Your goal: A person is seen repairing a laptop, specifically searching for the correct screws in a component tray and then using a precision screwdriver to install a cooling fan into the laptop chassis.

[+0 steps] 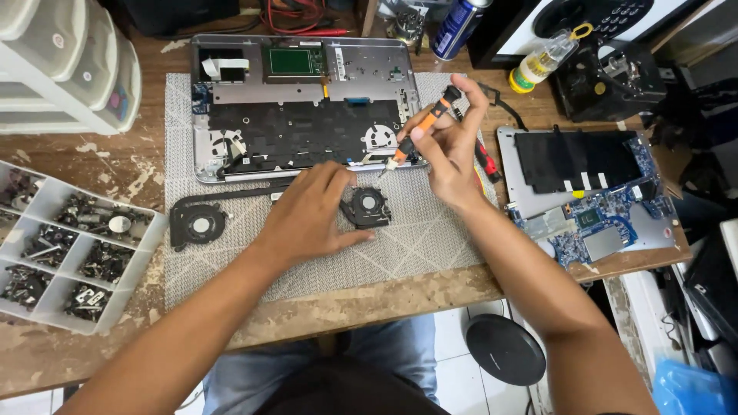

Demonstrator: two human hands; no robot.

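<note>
The right hand [453,154] gripped an orange screwdriver [419,132], tip at the front edge of the opened laptop chassis [300,100]. The left hand [311,211] lay flat, fingers spread, just before the chassis beside 1 fan [367,206]; the driver was best kept vertical

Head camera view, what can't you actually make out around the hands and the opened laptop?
- Under the left hand: the palm covers the mat there and the middle of the fan assembly.
- Screwdriver tip: too small to tell whether it touches the laptop base.
- Parts tray: cut off by the left edge; the pieces are too small to identify.
- Circuit board: components too fine to read.
</note>
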